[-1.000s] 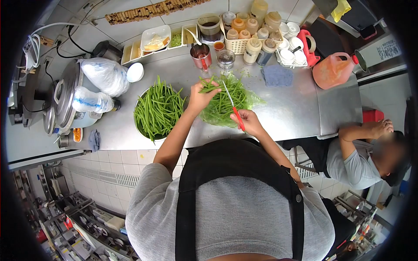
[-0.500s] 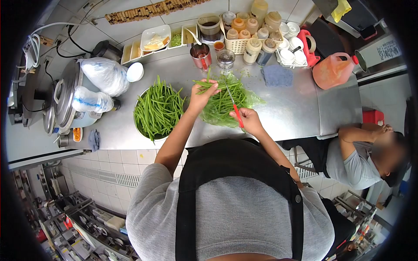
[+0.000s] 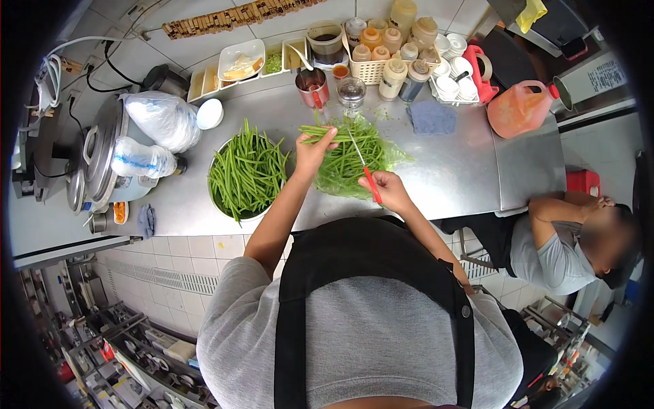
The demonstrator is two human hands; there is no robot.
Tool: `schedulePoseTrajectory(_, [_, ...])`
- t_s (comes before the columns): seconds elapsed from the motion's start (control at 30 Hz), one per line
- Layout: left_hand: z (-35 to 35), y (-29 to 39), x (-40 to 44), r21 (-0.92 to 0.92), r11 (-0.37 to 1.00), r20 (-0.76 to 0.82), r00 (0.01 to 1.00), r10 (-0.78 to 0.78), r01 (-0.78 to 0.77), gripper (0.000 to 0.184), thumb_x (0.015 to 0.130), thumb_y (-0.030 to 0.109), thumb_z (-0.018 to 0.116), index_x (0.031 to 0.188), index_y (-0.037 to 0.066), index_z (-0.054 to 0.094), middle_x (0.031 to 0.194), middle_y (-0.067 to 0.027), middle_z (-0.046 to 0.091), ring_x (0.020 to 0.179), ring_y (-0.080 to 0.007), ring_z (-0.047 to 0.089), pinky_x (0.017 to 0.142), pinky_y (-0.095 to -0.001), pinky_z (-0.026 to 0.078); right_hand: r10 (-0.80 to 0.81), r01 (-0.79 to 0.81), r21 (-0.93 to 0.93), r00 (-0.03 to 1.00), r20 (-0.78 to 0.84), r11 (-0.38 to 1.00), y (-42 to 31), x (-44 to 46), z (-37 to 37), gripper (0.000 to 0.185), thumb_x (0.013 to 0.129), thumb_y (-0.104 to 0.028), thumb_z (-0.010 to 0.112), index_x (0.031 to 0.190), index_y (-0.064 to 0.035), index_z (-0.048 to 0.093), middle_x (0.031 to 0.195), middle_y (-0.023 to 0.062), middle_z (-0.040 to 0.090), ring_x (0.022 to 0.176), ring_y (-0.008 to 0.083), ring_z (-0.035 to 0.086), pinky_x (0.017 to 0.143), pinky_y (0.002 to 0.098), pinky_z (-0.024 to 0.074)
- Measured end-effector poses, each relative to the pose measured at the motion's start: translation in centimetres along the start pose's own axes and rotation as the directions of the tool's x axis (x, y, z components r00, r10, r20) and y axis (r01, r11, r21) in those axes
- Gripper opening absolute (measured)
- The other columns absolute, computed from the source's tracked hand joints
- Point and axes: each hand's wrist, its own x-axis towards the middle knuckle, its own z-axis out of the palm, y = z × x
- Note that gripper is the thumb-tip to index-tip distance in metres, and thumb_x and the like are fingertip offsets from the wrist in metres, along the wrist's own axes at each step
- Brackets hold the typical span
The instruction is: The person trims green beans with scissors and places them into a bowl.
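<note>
Lengthwise forward, slightly leftward, the scissors [image 3: 366,170]

Beans [image 3: 248,170] in bowl [image 3: 257,216], bag [image 3: 332,186] at right

Bright steel counter [image 3: 449,174] beneath the left hand [image 3: 312,150] and right hand [image 3: 385,190]

Ahead of both hands rises a wall of pale tiles [image 3: 283,29]; behind the left hand, past the counter's front edge, lies a white tiled floor [image 3: 182,264] with a slotted drain grate [image 3: 170,278], and farther back stands cluttered metal shelving [image 3: 102,334].
</note>
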Motion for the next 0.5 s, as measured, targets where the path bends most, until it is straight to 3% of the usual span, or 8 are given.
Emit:
schedulePoseTrajectory(0.07, [-0.17,-0.21,0.13,-0.076,0.996,-0.057,0.997,-0.054,0.049,0.016,0.082,0.012,0.068,0.091,0.000,0.062,0.085,-0.0046,0.062,0.072,-0.0103,0.060,0.060,-0.0233,0.055,-0.032,0.032,-0.062,0.999,-0.008,0.998,-0.14,-0.06,0.11,0.047,0.081,-0.036,0.070,0.052,-0.0093,0.042,0.048,-0.0060,0.038,0.046,0.0039,0.033,0.043,0.0238,0.0277])
schedulePoseTrajectory(0.3, [0.20,0.08,-0.07,-0.128,0.991,-0.124,0.991,-0.047,0.031,0.018,0.082,0.016,0.069,0.090,0.001,0.060,0.081,-0.0039,0.062,0.067,-0.0103,0.060,0.056,-0.0237,0.054,-0.054,0.055,-0.040,0.998,0.021,0.998,-0.42,-0.26,0.17,0.049,0.081,-0.034,0.070,0.051,-0.0094,0.040,0.048,-0.0054,0.038,0.047,0.0043,0.032,0.044,0.0237,0.0281])
schedulePoseTrajectory(0.5, [-0.14,-0.35,0.02,-0.068,0.998,-0.116,0.993,-0.007,-0.001,0.020,0.081,0.016,0.069,0.090,0.001,0.060,0.081,-0.0048,0.062,0.067,-0.0119,0.061,0.056,-0.0240,0.054,-0.052,0.054,-0.061,0.998,0.031,0.997,-0.51,-0.40,0.25,0.051,0.081,-0.034,0.070,0.050,-0.0100,0.038,0.048,-0.0052,0.038,0.047,0.0042,0.032,0.044,0.0234,0.0285])
